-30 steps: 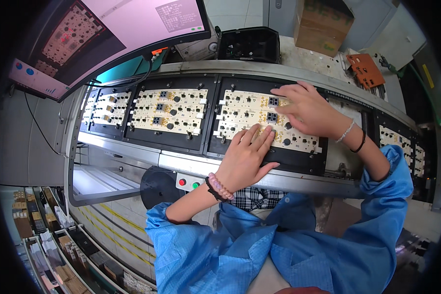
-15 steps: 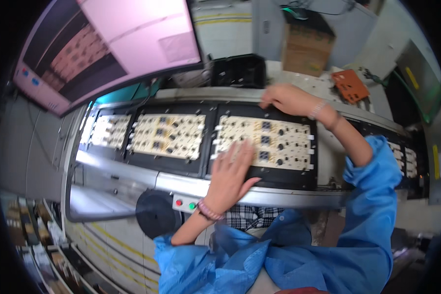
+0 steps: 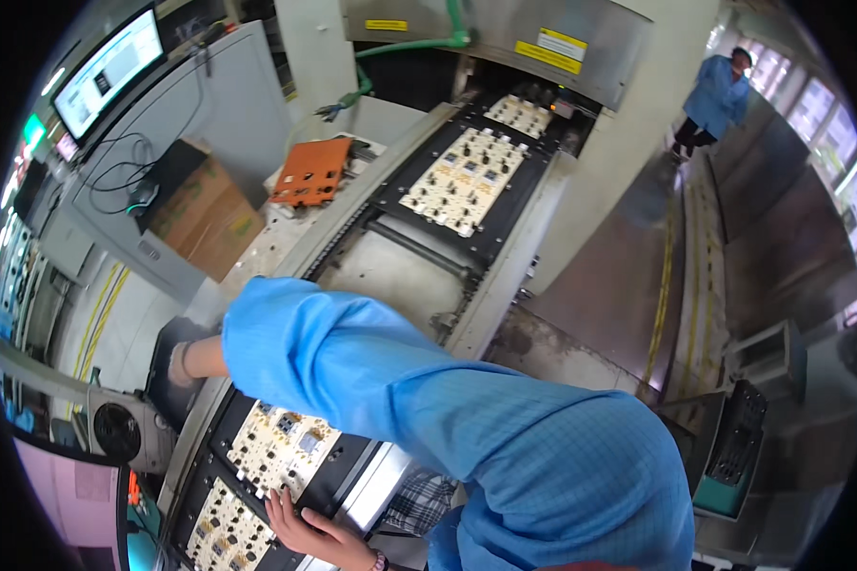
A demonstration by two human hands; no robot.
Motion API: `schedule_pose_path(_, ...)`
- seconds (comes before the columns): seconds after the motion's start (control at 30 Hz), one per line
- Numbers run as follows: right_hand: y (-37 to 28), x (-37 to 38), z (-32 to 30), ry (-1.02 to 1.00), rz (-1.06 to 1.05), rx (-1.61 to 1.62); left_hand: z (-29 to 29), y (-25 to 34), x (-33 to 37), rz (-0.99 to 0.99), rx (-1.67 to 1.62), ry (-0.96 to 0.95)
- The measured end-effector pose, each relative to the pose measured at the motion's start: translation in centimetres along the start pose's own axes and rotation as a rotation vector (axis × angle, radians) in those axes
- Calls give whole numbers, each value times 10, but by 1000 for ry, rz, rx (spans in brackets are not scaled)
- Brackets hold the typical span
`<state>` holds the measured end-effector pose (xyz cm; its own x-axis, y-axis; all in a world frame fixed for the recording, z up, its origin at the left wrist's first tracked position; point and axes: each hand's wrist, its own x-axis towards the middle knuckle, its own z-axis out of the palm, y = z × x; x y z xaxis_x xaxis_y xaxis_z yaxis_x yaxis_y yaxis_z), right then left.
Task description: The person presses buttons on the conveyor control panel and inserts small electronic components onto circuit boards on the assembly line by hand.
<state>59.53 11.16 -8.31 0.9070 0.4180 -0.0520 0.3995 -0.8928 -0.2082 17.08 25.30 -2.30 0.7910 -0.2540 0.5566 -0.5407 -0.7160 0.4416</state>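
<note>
My left hand lies with its fingers apart at the near edge of a cream circuit board set with dark components. That board sits in a black carrier frame on the conveyor. Across it stretches my right arm in its blue sleeve, hiding part of the board. The bare right wrist, with a band round it, reaches to a black bin beyond the rail. The fingers of my right hand are lost in the dark bin. Beside the left hand is a second populated board.
Farther along the conveyor, another board lies in a black carrier before the machine opening. An orange plate, a cardboard box and a green hose are beyond the rail. A person in blue stands in the aisle.
The view has swung to the right, toward the machine. My right hand has gone from the board's far edge to the black bin. My left hand stays by the board.
</note>
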Motion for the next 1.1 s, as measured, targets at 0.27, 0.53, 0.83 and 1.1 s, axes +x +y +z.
schedule_pose_path(0.27,4,3,-11,65,-34,78,-5,1,2,15,-19,-41)
schedule_pose_path(0.53,9,-13,-26,129,-83,116,-17,16,11,63,-43,70)
schedule_pose_path(0.83,13,-37,-48,224,-182,176,-13,16,14,81,-73,79)
schedule_pose_path(1.1,-86,-155,-57,275,-602,795,-3,-33,-15,-531,-924,182)
